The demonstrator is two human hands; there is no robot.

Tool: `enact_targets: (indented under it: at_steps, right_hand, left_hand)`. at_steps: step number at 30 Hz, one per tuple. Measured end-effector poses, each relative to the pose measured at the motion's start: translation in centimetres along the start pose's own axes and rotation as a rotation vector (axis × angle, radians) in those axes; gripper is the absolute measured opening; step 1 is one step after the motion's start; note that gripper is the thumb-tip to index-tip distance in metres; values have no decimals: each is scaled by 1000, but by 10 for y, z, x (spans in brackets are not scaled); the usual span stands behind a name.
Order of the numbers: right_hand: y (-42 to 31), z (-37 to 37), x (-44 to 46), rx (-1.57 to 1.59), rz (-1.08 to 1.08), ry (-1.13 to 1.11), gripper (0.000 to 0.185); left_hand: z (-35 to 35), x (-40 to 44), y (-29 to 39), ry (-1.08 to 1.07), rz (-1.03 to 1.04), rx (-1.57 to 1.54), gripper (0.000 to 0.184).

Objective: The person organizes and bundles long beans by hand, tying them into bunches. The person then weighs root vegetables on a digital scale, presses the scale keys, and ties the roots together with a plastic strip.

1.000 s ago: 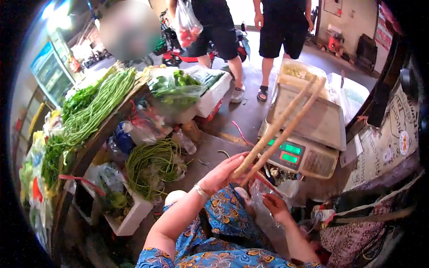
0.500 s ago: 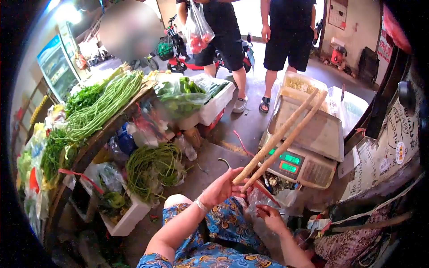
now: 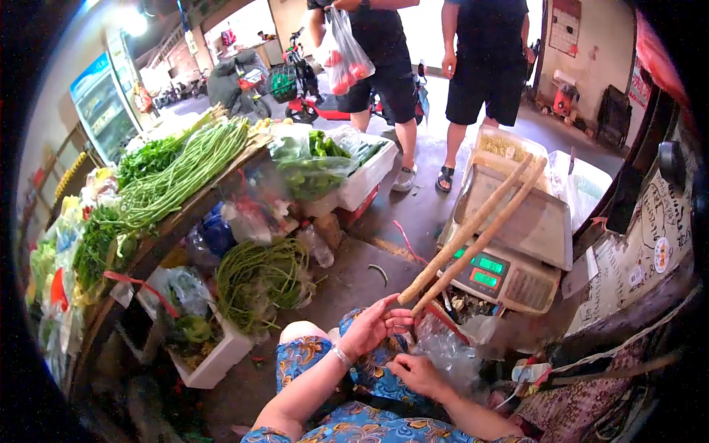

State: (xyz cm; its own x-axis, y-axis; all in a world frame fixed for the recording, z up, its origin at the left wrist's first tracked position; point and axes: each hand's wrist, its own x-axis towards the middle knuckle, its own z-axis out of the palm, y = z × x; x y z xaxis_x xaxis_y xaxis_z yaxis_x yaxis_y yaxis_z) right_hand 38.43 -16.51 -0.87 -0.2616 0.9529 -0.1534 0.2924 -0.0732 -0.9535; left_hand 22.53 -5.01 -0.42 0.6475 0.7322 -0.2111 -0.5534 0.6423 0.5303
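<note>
Two long, pale brown yams (image 3: pixel 473 232) slant across the scale (image 3: pixel 517 284), their near ends sticking out toward me. My left hand (image 3: pixel 373 325), with a bracelet at the wrist, is palm up with its fingers stretched toward those ends. The fingertips are right by the ends; whether they touch cannot be made out. My right hand (image 3: pixel 421 375) is lower, over my lap, its fingers curled in. Anything inside that hand is hidden. Beside it are clear plastic bags (image 3: pixel 452 353).
Long beans (image 3: pixel 185 173) and leafy greens cover a stall at left. A white foam box (image 3: pixel 221 358) and a heap of green stems (image 3: pixel 262 280) lie below it. Two people stand beyond; one holds a bag of red produce (image 3: pixel 347 66). A tub of sprouts (image 3: pixel 506 144) stands behind the scale.
My left hand has drawn back slightly from under the yams' near ends. My right hand has moved left toward it and curled its fingers. The view has shifted a little.
</note>
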Motion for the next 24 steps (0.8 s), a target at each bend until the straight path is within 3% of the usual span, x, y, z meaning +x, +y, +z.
enact_targets:
  at_steps: [7, 11, 19, 24]
  right_hand:
    - [-7, 11, -3, -215, -19, 133, 27]
    - [-4, 18, -1, -191, -49, 186, 26]
    - [2, 19, 5, -196, -63, 182, 26]
    - [3, 19, 8, -183, -48, 174, 25]
  left_hand:
    - [-15, -1, -2, -40, 54, 47, 42]
    - [-23, 0, -2, -161, 87, 81, 49]
    - [-34, 7, -3, -186, 77, 37, 48]
    - [-24, 1, 2, -49, 78, -7, 44]
